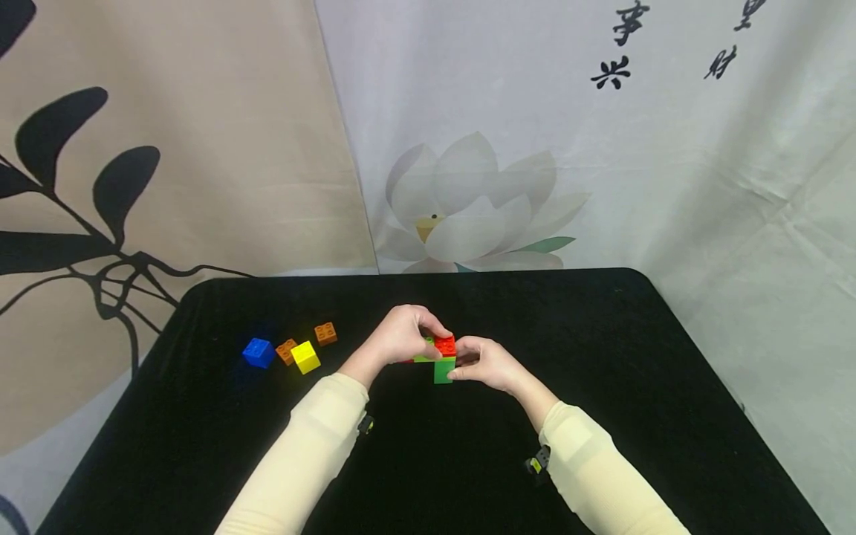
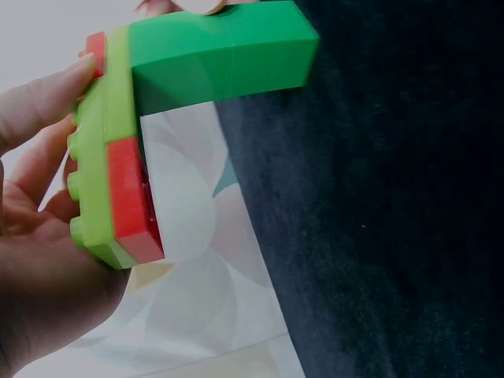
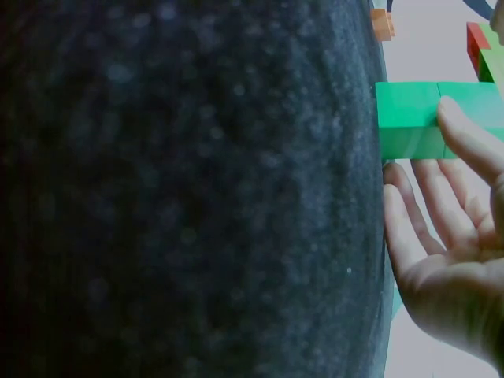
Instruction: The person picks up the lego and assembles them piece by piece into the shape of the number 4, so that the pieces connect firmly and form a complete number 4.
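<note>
A joined piece of toy building bricks is between both hands. Its green column [image 1: 443, 371] of two stacked bricks hangs under lime-green bricks [image 2: 93, 173], and a small red brick [image 1: 445, 346] sits on top. Another red brick [image 2: 134, 197] is fixed below the lime layer, at the end away from the column. My left hand [image 1: 403, 336] grips the upper part, with one fingertip on the top red brick. From the right, my right hand [image 1: 493, 364] pinches the green column; in the right wrist view its thumb [image 3: 465, 134] lies across the green side.
To the left on the black table [image 1: 414, 461] lie a blue brick [image 1: 258, 353], a yellow brick [image 1: 305, 357] and two orange bricks, one [image 1: 325, 334] farther back and one [image 1: 285, 351] between blue and yellow. A printed curtain [image 1: 254, 148] hangs behind the table's back edge.
</note>
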